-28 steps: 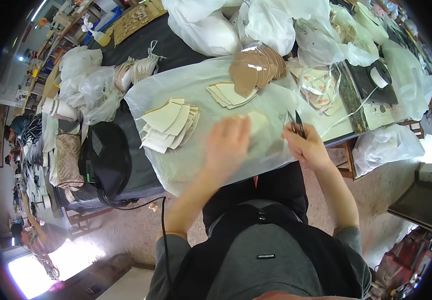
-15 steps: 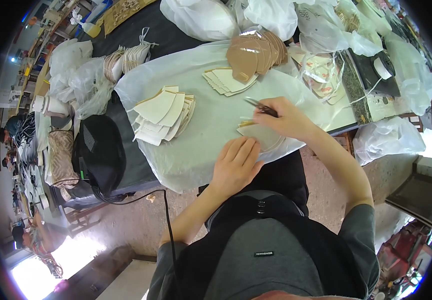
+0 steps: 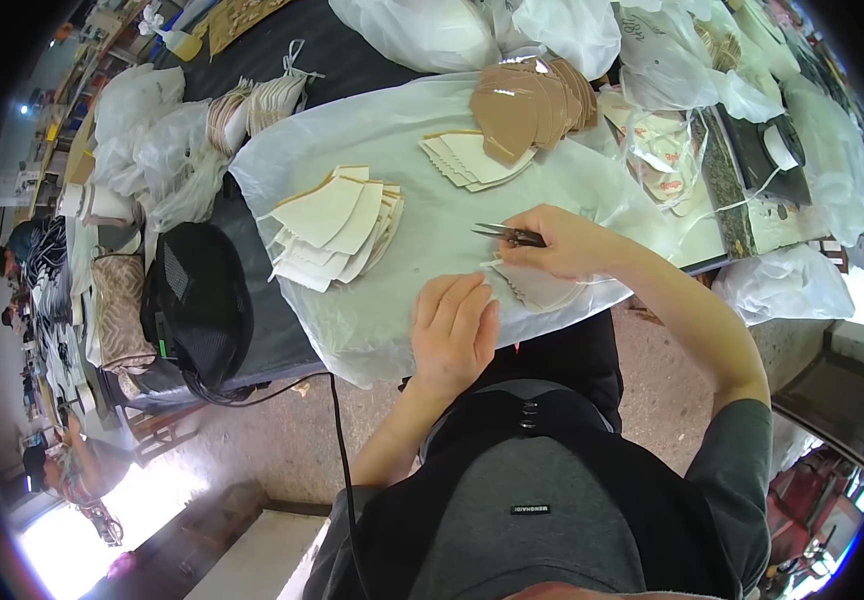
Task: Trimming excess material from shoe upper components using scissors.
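While dark-handled metal snips [image 3: 516,237] are grasped by the right hand [image 3: 570,243], a cream, flat, notched-edge piece [image 3: 544,291] is seen just beside on translucent white plastic sheeting [image 3: 427,232]; the left hand's [image 3: 450,330] grip is released.

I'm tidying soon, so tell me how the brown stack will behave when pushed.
The brown stack will probably spread, since its pieces overlap in a fan. Its shiny top suggests a slippery surface. Lying flat, it seems unlikely to roll.
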Tool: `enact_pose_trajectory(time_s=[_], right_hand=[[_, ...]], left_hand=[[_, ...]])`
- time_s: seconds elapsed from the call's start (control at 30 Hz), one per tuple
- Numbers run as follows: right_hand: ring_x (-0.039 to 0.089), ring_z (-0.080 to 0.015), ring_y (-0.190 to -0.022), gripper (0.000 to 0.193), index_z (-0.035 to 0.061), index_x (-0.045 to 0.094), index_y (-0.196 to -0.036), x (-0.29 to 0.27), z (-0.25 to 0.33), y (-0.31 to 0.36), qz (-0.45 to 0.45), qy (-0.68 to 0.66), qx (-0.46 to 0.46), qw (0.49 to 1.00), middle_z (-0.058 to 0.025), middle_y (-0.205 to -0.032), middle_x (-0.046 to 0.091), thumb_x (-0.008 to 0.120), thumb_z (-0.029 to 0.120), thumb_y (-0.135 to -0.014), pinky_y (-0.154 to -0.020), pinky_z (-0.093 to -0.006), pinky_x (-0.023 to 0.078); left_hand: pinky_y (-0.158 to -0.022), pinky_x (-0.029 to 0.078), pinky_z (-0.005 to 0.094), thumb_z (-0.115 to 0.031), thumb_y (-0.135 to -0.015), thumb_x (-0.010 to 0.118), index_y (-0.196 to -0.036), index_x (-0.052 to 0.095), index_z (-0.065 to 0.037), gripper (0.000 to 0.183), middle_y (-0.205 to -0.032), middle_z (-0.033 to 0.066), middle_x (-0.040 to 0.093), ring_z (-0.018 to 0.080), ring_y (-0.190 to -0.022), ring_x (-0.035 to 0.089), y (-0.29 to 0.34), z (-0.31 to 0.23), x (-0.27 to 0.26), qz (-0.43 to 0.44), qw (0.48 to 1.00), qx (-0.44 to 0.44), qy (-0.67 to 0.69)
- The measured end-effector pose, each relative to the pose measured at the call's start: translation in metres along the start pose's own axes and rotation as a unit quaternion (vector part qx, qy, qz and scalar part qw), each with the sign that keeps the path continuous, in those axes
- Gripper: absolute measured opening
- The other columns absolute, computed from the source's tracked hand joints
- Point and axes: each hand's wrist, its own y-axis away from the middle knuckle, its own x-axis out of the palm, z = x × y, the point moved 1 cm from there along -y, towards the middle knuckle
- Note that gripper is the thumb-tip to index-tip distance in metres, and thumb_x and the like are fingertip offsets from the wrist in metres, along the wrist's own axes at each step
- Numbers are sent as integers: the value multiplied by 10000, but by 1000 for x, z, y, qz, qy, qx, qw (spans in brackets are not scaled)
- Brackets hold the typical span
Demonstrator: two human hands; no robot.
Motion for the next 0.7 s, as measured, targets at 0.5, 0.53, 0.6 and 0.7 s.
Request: enact_pose_trajectory(time_s=[0.5,0.53,0.6,0.7], right_hand=[[597,-259,-546,214,-24,621,-856,1,12,-4,-32,110,11,993,-173,-682,619,630,189,-870,-533,-359,463],[586,-205,-482,212,-20,618,-838,-2,19,-1,6,76,82,994,-138,-645,612,636,190,-863,-482,-331,455],[567,-161,-449,208,-14,614,-831,-18,10,2,15,39,54,998,-100,-624,602,637,190,-863,-449,-304,442],[560,-120,-427,207,-11,610,-820,-25,-3,11,11,-45,48,998,-50,-600,594,641,189,-867,-424,-273,436]], left_hand=[[-870,479,422,-111,-814,688,-1017,616,-19,234,-1127,105,661,305,-1004,613,0,2,15,54,994,37,-82],[-870,479,422,-111,-814,688,-1017,616,-19,234,-1127,105,661,305,-1004,613,0,2,15,54,994,40,-80],[-880,473,428,-129,-833,669,-1031,614,-14,235,-1138,106,657,303,-1012,610,-1,1,15,75,992,41,-87],[-895,463,432,-139,-845,657,-1036,613,-16,231,-1144,107,654,304,-1021,605,0,0,16,79,992,40,-92]])
